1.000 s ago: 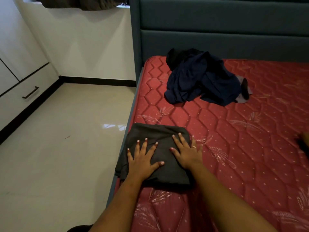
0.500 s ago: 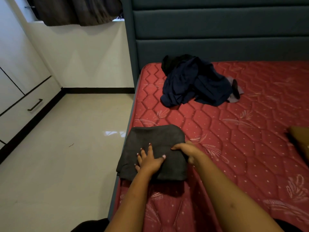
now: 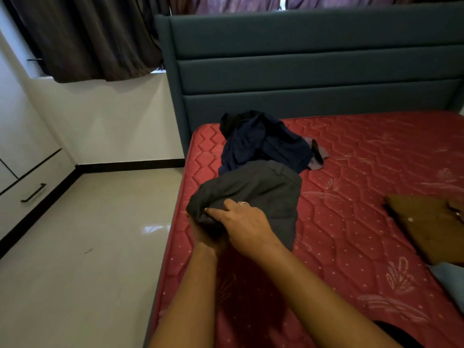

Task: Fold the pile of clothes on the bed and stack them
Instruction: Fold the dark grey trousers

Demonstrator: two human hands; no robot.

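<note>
A folded dark grey garment (image 3: 263,194) is lifted off the red mattress (image 3: 364,222) near its left edge. My left hand (image 3: 200,234) is under the garment's near corner, mostly hidden by cloth and by my right hand. My right hand (image 3: 247,224) grips the same corner from above, fingers curled into the fabric, a ring on one finger. Behind the garment, near the headboard, lies a crumpled pile of dark navy and black clothes (image 3: 263,141) with a small greyish-purple piece (image 3: 317,156) at its right side.
A folded brown garment (image 3: 426,222) lies at the right on the mattress, with a pale blue item (image 3: 449,275) below it. A teal padded headboard (image 3: 313,71) stands behind. Tiled floor (image 3: 88,247) and white drawers (image 3: 30,187) lie to the left, dark curtains above.
Both hands went from pressing flat on the grey garment to gripping its near corner. The garment has come up off the mattress. The camera has tilted up.
</note>
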